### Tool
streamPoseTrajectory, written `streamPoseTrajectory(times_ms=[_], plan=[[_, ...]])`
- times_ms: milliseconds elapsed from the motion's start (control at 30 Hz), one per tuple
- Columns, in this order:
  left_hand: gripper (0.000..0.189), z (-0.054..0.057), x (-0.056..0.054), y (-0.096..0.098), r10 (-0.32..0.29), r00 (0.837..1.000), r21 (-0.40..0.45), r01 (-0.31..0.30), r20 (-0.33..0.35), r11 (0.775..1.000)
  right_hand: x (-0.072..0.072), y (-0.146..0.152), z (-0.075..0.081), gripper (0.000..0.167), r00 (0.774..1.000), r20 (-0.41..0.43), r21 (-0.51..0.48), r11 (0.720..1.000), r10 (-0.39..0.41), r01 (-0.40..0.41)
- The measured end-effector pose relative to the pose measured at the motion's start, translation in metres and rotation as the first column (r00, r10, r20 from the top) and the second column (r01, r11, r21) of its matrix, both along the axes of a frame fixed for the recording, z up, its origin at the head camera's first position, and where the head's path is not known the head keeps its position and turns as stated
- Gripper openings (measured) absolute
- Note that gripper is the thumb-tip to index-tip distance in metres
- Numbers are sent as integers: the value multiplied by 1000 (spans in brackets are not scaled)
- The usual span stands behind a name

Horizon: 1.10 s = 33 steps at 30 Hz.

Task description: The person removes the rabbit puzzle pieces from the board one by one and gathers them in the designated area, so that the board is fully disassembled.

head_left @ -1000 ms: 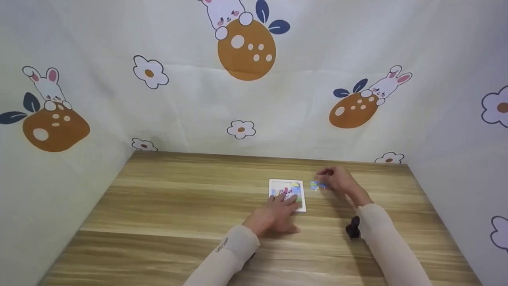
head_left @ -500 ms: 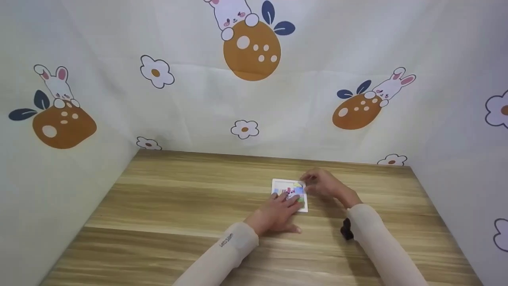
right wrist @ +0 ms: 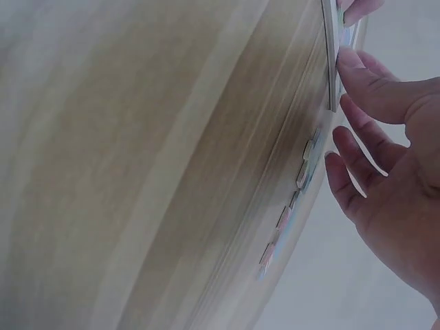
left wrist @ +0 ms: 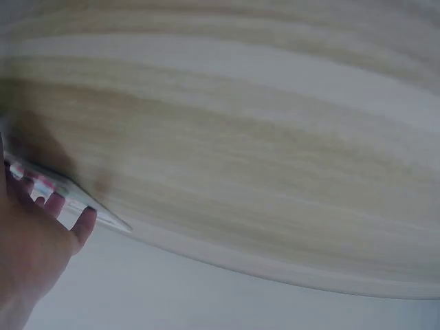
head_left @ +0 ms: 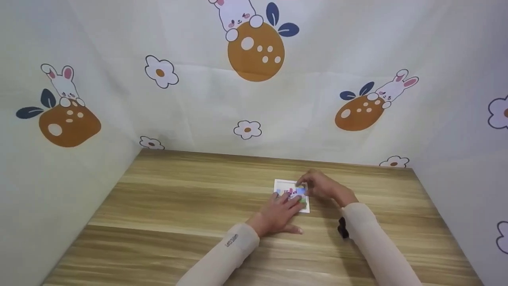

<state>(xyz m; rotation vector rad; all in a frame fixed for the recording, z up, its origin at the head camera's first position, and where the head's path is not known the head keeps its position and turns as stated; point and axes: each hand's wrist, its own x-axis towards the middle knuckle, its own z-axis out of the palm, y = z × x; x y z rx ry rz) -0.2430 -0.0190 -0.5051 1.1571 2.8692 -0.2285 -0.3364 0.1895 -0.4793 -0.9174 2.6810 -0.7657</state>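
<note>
Nearest, on the near side of the puzzle board (head_left: 284, 185), two pale sleeves reach in over the wood: the left sleeve (head_left: 222, 254) from its near left, the right sleeve (head_left: 377, 238) from its near right, with a small black object (head_left: 343, 228) at that cuff. Between the sleeves, the table top (head_left: 178, 198) gives a gap up to the board's near edge. The left hand (head_left: 278, 214) lies across that edge, fingers apart and laid on the picture, thumb out on the near side; it grips nothing. The right hand (head_left: 323, 188) blocks the board's far right corner, thumb and forefinger close together there, other fingers loosely bent; whether a piece is pinched, I cannot tell. Beneath those fingers, just beside the board, a row of thin puzzle pieces (right wrist: 285, 213) lies on the wood. Left of the board the table runs wide; beyond its far edge a narrower strip ends at the printed cloth (head_left: 198, 99).
</note>
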Motion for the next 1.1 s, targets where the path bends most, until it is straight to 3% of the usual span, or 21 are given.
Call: streamPoseTrajectory(times_ms=[100, 300, 533, 800, 1100], plan=[[82, -4, 0, -1, -9, 999, -13, 8, -35, 1000, -1, 0, -2, 33, 999, -10, 4, 999, 32, -32], [82, -4, -1, 1, -13, 999, -35, 11, -52, 999, -1, 0, -1, 33, 999, 30, 11, 1000, 15, -16], [81, -3, -2, -2, 6, 1000, 34, -6, 5, 999, -2, 0, -3, 31, 998, -27, -25, 998, 52, -52], [82, -3, -2, -3, 7, 999, 67, -10, 48, 998, 1, -3, -2, 32, 1000, -7, -23, 1000, 16, -16], [82, -6, -4, -4, 3, 999, 78, -6, 47, 997, 7, -6, -7, 28, 996, -82, -62, 998, -27, 22]])
